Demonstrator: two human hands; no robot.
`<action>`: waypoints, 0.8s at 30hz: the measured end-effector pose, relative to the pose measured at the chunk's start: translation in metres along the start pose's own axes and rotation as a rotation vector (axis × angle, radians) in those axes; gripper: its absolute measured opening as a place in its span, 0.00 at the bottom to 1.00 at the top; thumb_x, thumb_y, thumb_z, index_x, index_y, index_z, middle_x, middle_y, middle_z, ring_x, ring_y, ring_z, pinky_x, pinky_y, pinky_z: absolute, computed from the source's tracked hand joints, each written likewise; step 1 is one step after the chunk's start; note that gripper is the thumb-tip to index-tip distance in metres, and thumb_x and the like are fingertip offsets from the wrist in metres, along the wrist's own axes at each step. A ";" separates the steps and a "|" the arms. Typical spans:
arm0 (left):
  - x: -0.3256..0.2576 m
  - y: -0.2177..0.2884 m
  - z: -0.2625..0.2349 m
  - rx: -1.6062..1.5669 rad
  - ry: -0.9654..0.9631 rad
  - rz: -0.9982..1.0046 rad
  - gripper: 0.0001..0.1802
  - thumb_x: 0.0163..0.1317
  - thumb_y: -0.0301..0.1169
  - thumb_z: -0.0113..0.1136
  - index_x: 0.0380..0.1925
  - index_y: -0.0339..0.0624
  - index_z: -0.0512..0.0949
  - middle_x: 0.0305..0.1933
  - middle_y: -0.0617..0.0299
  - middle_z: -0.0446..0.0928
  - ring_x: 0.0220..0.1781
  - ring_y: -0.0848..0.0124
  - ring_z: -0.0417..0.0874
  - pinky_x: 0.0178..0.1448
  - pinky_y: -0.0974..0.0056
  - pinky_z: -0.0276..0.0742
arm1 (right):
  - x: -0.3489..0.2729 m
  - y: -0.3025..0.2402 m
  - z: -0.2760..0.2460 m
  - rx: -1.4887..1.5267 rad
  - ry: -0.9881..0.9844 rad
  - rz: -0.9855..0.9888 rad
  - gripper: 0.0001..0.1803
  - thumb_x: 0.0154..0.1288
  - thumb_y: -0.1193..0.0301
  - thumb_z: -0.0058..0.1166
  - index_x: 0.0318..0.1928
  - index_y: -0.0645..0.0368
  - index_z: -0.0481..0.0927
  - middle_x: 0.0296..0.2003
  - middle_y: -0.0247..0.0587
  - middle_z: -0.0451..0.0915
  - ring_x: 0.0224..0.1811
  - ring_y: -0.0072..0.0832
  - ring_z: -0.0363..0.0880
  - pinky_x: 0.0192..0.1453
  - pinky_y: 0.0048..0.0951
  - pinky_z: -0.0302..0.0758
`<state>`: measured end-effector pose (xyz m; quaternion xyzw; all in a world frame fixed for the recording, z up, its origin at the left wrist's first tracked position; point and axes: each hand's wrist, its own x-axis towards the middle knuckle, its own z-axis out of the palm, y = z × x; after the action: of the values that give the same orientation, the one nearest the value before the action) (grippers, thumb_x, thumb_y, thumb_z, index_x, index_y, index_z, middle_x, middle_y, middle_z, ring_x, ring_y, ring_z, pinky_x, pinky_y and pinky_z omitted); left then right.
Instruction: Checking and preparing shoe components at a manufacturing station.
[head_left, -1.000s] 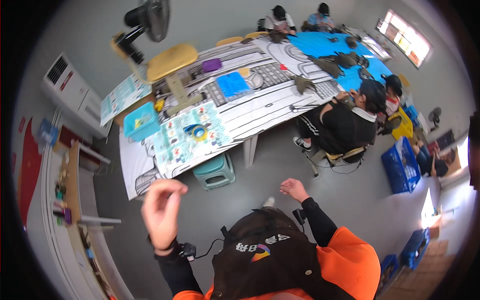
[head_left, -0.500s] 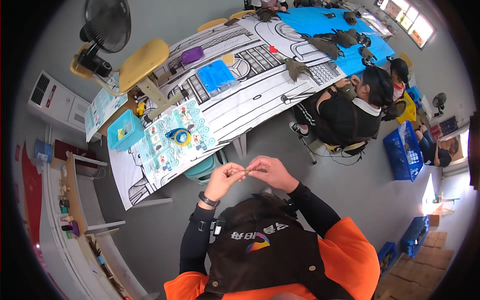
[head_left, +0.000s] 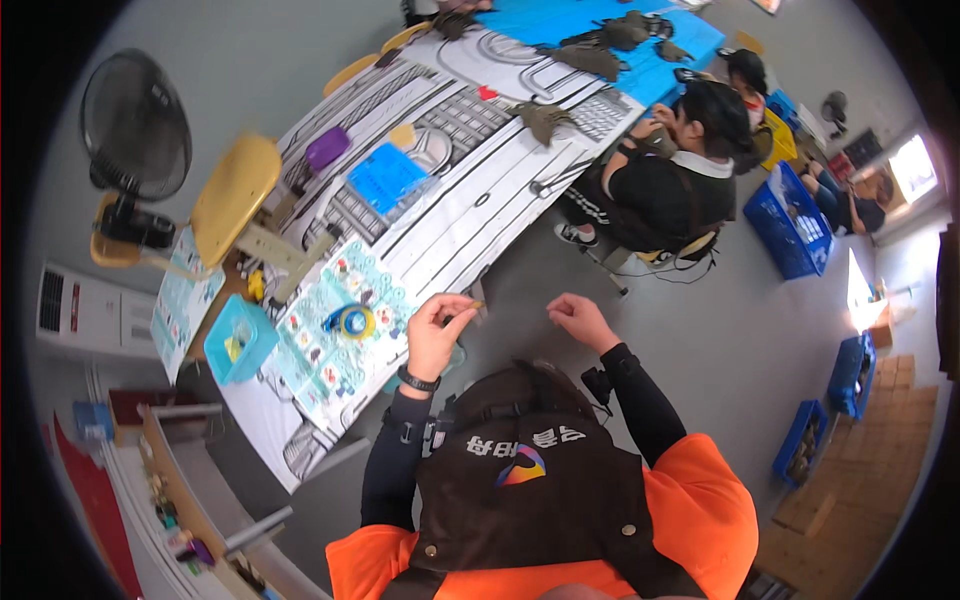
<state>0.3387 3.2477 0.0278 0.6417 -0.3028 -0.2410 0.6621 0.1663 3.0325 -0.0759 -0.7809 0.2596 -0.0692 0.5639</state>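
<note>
Near the table's front edge, my left hand (head_left: 436,334) pinches a small yellowish-brown piece (head_left: 478,304) between thumb and fingertips. It is too small to name more exactly. My right hand (head_left: 582,322) is apart from it to the right, over the grey floor, with its fingers closed. Whether those fingers hold anything, such as a fine thread, cannot be made out. Closest to my left hand on the table is a patterned pale teal sheet (head_left: 375,275), with blue and yellow tape rolls (head_left: 354,321) on it.
A teal bin (head_left: 262,352) stands at the table's left end, near a yellow chair (head_left: 240,190) and a black fan (head_left: 135,125). A blue packet (head_left: 385,177) and purple tray (head_left: 327,148) lie farther back. A seated person (head_left: 675,185) works at right, before a blue crate (head_left: 785,235).
My hands have parted: the right has moved rightward, while the left keeps the small piece and has risen slightly. The whole view has also turned and shifted.
</note>
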 end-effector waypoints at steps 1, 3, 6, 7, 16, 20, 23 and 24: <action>0.000 -0.005 -0.007 0.113 0.018 0.010 0.07 0.53 0.21 0.62 0.32 0.33 0.76 0.33 0.62 0.79 0.33 0.79 0.76 0.40 0.74 0.71 | -0.003 0.024 0.001 -0.203 0.073 0.080 0.07 0.57 0.70 0.53 0.31 0.61 0.78 0.26 0.44 0.79 0.29 0.31 0.78 0.36 0.27 0.74; 0.006 -0.022 -0.021 0.329 -0.005 -0.020 0.06 0.53 0.25 0.63 0.30 0.35 0.77 0.29 0.64 0.79 0.32 0.78 0.76 0.40 0.72 0.71 | -0.017 0.067 0.006 -0.697 0.161 0.154 0.10 0.51 0.66 0.51 0.27 0.58 0.80 0.26 0.50 0.79 0.29 0.45 0.77 0.36 0.40 0.74; 0.009 -0.073 -0.047 0.504 -0.057 -0.143 0.11 0.53 0.34 0.63 0.26 0.35 0.78 0.24 0.59 0.79 0.26 0.76 0.77 0.32 0.67 0.72 | -0.056 0.129 0.010 -0.792 -0.114 0.455 0.11 0.47 0.67 0.51 0.28 0.60 0.81 0.30 0.51 0.80 0.35 0.46 0.79 0.40 0.44 0.74; 0.005 -0.097 -0.053 0.450 -0.058 -0.157 0.12 0.54 0.33 0.62 0.23 0.33 0.77 0.21 0.60 0.78 0.24 0.76 0.76 0.30 0.68 0.70 | -0.070 0.146 0.012 -0.800 -0.150 0.527 0.11 0.47 0.66 0.52 0.27 0.60 0.81 0.31 0.50 0.80 0.36 0.46 0.79 0.41 0.43 0.75; -0.090 -0.298 -0.150 0.771 -0.590 -0.559 0.05 0.51 0.27 0.59 0.23 0.37 0.80 0.24 0.61 0.80 0.27 0.72 0.80 0.33 0.66 0.76 | -0.169 0.215 0.043 -0.550 -0.327 0.887 0.17 0.50 0.60 0.55 0.39 0.55 0.82 0.40 0.50 0.79 0.45 0.43 0.77 0.49 0.39 0.73; -0.097 -0.307 -0.146 0.732 -0.564 -0.728 0.05 0.51 0.28 0.60 0.23 0.37 0.80 0.25 0.61 0.80 0.28 0.72 0.80 0.34 0.66 0.76 | -0.177 0.202 0.046 -0.714 -0.488 0.653 0.20 0.50 0.60 0.57 0.45 0.51 0.80 0.43 0.47 0.78 0.47 0.44 0.76 0.51 0.39 0.73; -0.096 -0.302 -0.144 0.713 -0.554 -0.780 0.06 0.50 0.29 0.60 0.24 0.37 0.80 0.26 0.61 0.80 0.29 0.72 0.80 0.35 0.66 0.76 | -0.168 0.204 0.050 -0.848 -0.628 0.492 0.20 0.49 0.60 0.57 0.45 0.50 0.80 0.43 0.47 0.78 0.47 0.44 0.76 0.51 0.39 0.73; -0.097 -0.301 -0.145 0.703 -0.548 -0.793 0.06 0.50 0.29 0.61 0.24 0.37 0.80 0.26 0.60 0.80 0.29 0.72 0.80 0.36 0.66 0.76 | -0.164 0.208 0.052 -0.830 -0.567 0.485 0.20 0.49 0.60 0.57 0.45 0.50 0.80 0.43 0.47 0.78 0.47 0.44 0.76 0.51 0.39 0.73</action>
<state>0.3949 3.4004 -0.2794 0.8010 -0.2612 -0.5120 0.1674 -0.0209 3.1081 -0.2544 -0.8434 0.2755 0.3834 0.2566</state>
